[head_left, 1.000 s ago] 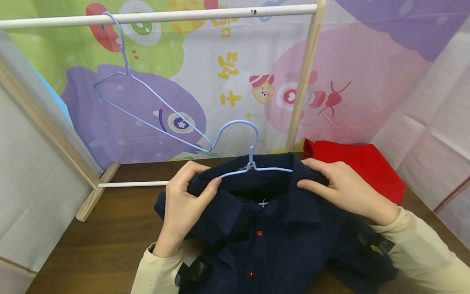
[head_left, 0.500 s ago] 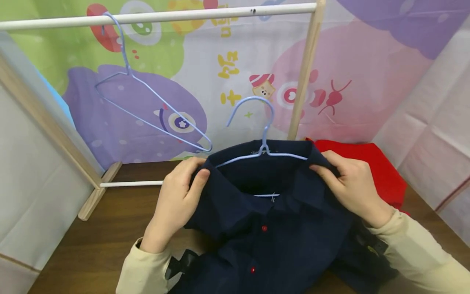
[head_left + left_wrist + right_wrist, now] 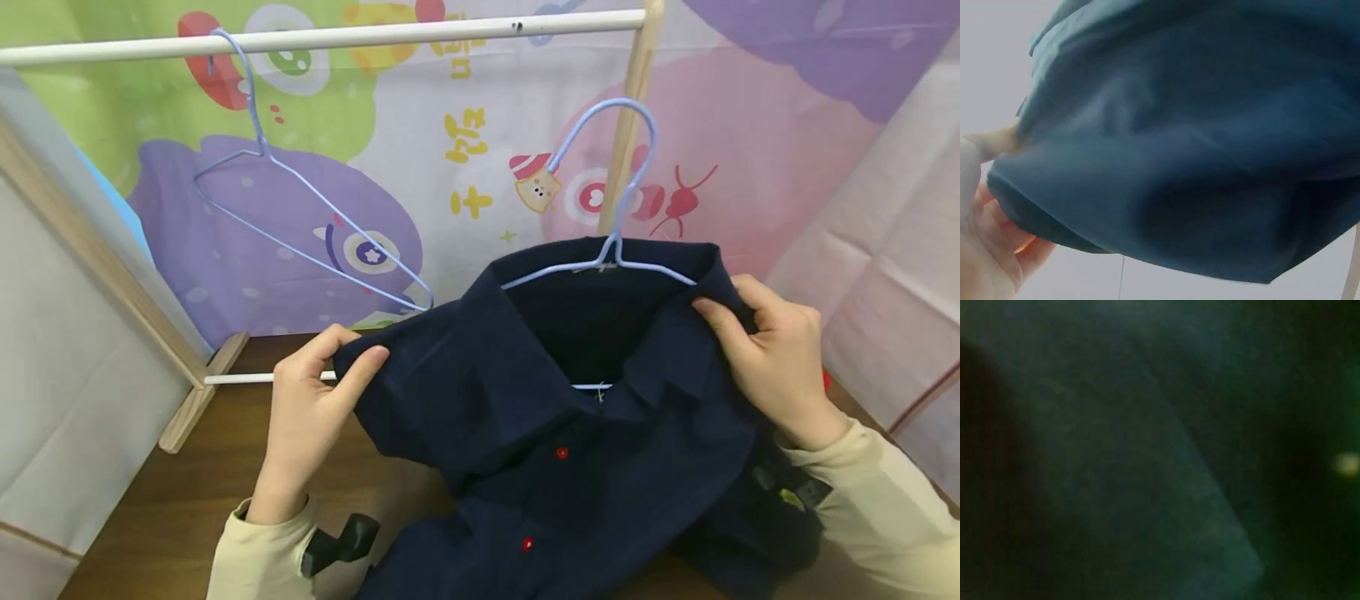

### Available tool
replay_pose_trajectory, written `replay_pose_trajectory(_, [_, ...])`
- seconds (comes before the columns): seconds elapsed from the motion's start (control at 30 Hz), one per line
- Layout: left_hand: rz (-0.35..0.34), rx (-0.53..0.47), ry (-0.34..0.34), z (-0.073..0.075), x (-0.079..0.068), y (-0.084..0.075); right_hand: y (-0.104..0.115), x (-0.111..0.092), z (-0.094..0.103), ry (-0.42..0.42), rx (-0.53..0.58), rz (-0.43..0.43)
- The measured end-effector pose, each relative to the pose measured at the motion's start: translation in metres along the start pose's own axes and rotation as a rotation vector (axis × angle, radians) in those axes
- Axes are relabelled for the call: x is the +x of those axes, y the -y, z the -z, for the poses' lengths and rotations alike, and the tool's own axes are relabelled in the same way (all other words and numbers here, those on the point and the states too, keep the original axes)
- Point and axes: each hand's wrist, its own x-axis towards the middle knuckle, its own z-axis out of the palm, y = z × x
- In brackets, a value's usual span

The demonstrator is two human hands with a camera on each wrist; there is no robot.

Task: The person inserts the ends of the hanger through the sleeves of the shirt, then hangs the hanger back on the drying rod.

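Your left hand (image 3: 311, 408) pinches the sleeve side of the navy shirt (image 3: 517, 367) between thumb and fingers; your right hand (image 3: 783, 358) grips it just beside the collar. The shirt is in front of you over the table (image 3: 210, 492), a blue hanger (image 3: 617, 225) inside its neck. Another hanger (image 3: 262, 148) hangs from the white rail (image 3: 450, 31).

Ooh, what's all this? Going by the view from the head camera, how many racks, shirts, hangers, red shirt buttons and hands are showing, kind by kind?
Clothes rack: 1
Dark blue shirt: 1
Light blue hangers: 2 (bare hanger, shirt's hanger)
Red buttons in sight: 2 (upper button, lower button)
Hands: 2 (left hand, right hand)
Total: 8
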Motion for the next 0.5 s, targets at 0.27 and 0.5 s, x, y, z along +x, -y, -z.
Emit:
replay_pose_trajectory(0.27, [0.050, -0.217, 0.009, 0.006, -0.007, -0.005, -0.002, 0.017, 0.024, -0.094, 0.084, -0.120])
replay_pose_trajectory(0.5, [-0.018, -0.151, -0.009, 0.010, -0.011, -0.014, -0.004, 0.033, 0.047, -0.151, 0.160, -0.153])
